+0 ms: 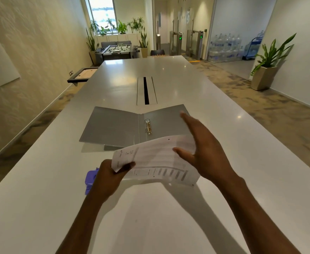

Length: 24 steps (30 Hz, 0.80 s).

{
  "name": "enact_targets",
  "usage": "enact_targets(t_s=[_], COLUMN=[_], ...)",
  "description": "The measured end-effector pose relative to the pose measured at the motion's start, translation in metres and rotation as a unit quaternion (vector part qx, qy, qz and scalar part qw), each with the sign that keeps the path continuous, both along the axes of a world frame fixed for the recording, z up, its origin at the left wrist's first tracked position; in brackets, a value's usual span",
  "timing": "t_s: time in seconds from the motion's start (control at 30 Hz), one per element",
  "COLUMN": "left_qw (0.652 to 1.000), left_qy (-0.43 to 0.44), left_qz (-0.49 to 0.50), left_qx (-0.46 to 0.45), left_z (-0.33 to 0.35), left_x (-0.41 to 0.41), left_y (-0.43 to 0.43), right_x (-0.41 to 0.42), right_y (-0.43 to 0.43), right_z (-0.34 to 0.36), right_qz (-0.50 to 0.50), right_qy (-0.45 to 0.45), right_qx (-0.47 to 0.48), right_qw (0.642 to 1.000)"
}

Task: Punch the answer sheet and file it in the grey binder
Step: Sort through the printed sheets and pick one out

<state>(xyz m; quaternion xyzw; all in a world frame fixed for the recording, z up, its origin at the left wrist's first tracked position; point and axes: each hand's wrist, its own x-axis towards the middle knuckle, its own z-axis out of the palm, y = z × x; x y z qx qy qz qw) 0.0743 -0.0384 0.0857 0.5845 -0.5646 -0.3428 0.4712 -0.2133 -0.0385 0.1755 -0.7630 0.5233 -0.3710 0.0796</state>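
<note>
The grey binder (112,125) lies open and flat on the white table (40,198), its metal rings (148,127) at the spine. In front of it I hold the answer sheet (157,162) in the air, slightly curled, with small holes along its far edge. My left hand (112,176) pinches the sheet's left corner. My right hand (201,151) is over the sheet's right part with its fingers spread, thumb against the paper. A purple hole punch (90,178) sits on the table, partly hidden behind my left hand.
A cable slot (146,90) runs down the table's middle beyond the binder. Past the table's far end stand a foosball table (116,49) and potted plants. A planter (263,76) is on the floor at the right.
</note>
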Motion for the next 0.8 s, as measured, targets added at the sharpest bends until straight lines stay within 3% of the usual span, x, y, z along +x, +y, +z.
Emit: enact_targets(t_s=[0.1,0.17,0.33,0.43,0.5,0.6,0.67,0.8], left_qw=[0.997,0.991,0.987,0.98,0.986,0.985,0.972,0.957], left_qy=[-0.059,-0.108,-0.107,-0.119,-0.035,0.15,0.232,0.263], left_qz=[-0.034,-0.046,-0.078,-0.031,0.018,0.048,0.005,-0.055], left_qx=[-0.036,-0.063,-0.095,-0.158,-0.16,-0.071,0.026,0.114], left_z=[0.023,0.036,0.065,0.069,0.073,0.067,0.058,0.044], left_x=[0.006,0.01,0.017,0.031,0.033,0.027,0.019,0.006], left_y=[0.007,0.012,0.022,0.018,0.017,0.018,0.019,0.024], right_x=[0.013,0.017,0.023,0.015,0.006,0.0,-0.002,0.001], right_y=[-0.001,-0.005,-0.011,-0.015,-0.018,-0.021,-0.02,-0.015], right_z=[0.027,0.038,0.043,0.041,0.036,0.02,0.004,-0.024], right_qz=[0.031,0.055,0.109,0.107,0.089,0.063,0.062,0.057], right_qy=[0.124,0.16,0.112,0.022,-0.073,-0.227,-0.325,-0.425], right_qx=[0.033,0.034,0.084,0.104,0.135,0.208,0.26,0.318], right_qw=[0.991,0.985,0.984,0.989,0.984,0.949,0.907,0.845])
